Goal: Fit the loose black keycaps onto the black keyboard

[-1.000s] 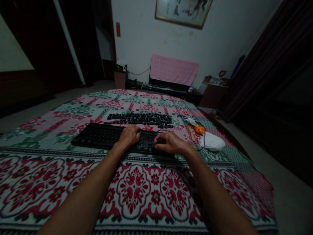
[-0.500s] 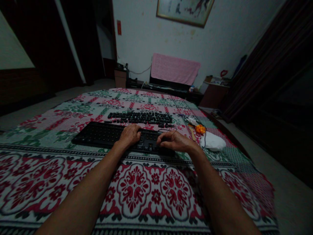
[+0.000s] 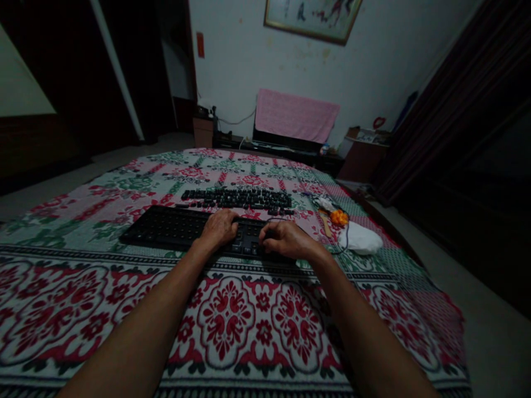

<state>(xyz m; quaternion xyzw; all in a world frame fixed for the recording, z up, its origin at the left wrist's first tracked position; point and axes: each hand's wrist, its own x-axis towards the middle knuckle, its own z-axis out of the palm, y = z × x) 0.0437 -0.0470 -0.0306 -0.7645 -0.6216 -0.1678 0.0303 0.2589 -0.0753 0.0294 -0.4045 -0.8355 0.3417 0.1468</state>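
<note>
A black keyboard (image 3: 155, 228) with its keycaps off lies on the patterned bedspread. My left hand (image 3: 218, 228) is laid across the middle of it, fingers curled over toward the far edge, gripping it. Above the keyboard's right part is my right hand (image 3: 284, 237), thumb and fingers brought together in a pinch; whatever sits between the fingertips is too small and dark to make out. Just beyond the keyboard, loose black keycaps (image 3: 240, 198) lie in rows.
To the right on the bedspread (image 3: 226, 323) are a white bundle (image 3: 360, 239), an orange flower-like item (image 3: 339, 218), a flat tan tool (image 3: 324, 224) and a dark cable. Past the bed, a pink towel (image 3: 296, 115) drapes over a dark screen by the wall.
My right hand has shifted slightly left over the keyboard, its fingers drawn closer together. My left hand keeps its place on the keyboard.
</note>
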